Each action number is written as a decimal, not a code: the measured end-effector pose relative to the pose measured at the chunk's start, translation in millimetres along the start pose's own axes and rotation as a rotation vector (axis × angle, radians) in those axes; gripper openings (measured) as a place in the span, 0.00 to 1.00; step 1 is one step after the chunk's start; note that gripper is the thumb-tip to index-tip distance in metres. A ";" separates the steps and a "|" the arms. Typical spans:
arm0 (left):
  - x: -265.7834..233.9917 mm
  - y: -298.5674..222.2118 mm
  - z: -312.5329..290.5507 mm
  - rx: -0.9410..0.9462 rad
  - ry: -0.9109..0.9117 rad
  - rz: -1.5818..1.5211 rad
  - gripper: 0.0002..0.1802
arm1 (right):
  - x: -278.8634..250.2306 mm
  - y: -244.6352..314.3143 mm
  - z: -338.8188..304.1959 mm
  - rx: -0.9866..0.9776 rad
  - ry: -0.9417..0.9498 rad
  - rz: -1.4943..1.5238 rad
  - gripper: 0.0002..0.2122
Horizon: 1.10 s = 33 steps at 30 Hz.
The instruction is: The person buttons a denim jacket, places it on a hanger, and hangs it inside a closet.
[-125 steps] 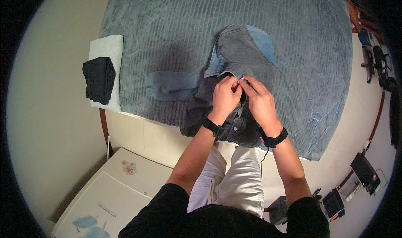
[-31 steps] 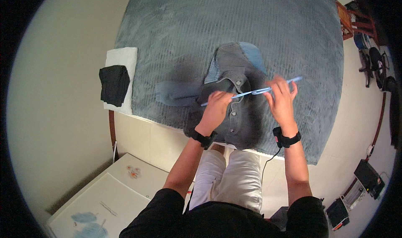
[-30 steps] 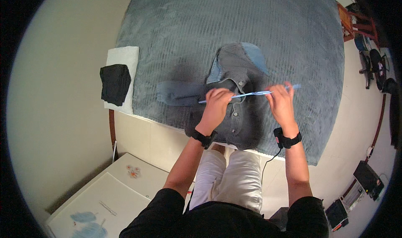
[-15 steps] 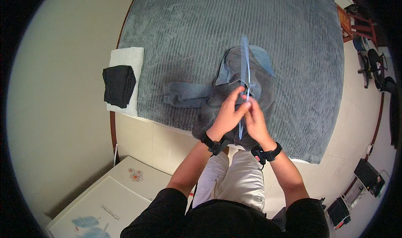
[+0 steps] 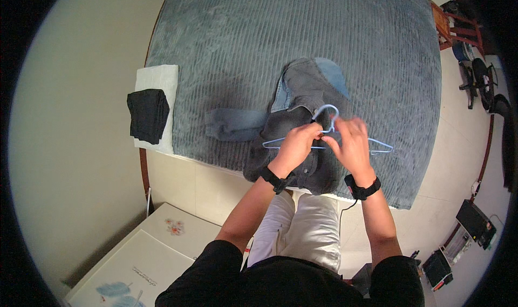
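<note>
A light blue clothes hanger is held level over a dark grey and blue denim jacket on the bed, its hook pointing away from me. My left hand is closed, pinching the hanger just below the hook. My right hand is beside the hook, thumb apart from the other fingers, thumb tip close to the left fingertips. Motion blurs its fingers, and whether they touch the hanger is unclear. Both hands hide the hanger's middle. One jacket sleeve stretches left; the jacket's lower part hangs toward the bed's near edge.
A grey-blue ribbed blanket covers the bed. At its left edge, a folded black garment lies on a folded white cloth. A pale cabinet stands at lower left. A wooden chair stands at far right.
The hanger has turned from edge-on to broadside, its arms now spreading left and right. My right hand has moved rightward and its fingers have spread. My left hand stays on the hanger.
</note>
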<state>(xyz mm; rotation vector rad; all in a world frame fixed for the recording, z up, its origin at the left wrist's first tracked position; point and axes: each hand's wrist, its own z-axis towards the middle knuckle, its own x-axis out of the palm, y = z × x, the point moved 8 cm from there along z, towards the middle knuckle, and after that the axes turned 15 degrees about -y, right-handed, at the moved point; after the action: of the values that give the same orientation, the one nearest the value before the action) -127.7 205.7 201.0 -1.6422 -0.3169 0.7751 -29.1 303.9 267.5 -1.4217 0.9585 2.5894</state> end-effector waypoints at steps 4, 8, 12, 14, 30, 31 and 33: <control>-19.1 -27.3 18.1 0.359 -0.265 0.289 0.12 | 33.0 -51.6 -23.3 0.409 0.137 0.013 0.13; -72.0 21.4 21.9 0.055 -0.678 0.280 0.12 | 74.2 -114.5 -43.6 0.880 -0.062 0.532 0.11; -60.0 130.3 14.0 -0.333 -0.545 0.226 0.11 | 126.4 -97.4 -39.6 0.926 -0.167 0.733 0.14; -27.4 165.0 10.4 -0.337 -0.271 0.251 0.15 | 139.9 -85.3 -29.3 0.847 -0.137 0.531 0.23; 84.9 122.5 62.6 -0.086 0.005 0.516 0.49 | 97.1 -216.5 -80.1 1.232 -0.406 0.546 0.09; 91.4 125.1 63.2 -0.162 0.032 0.394 0.49 | 88.2 -208.1 -74.4 1.320 -0.424 0.662 0.07; 106.2 119.5 63.4 -0.233 0.069 0.264 0.49 | 75.4 -201.1 -67.8 1.410 -0.407 0.767 0.08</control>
<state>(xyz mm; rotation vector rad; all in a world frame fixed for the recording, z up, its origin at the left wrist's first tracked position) -115.1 290.3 51.7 -1.9521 -0.1459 0.9029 40.9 411.5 82.5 -0.1268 2.6599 1.3817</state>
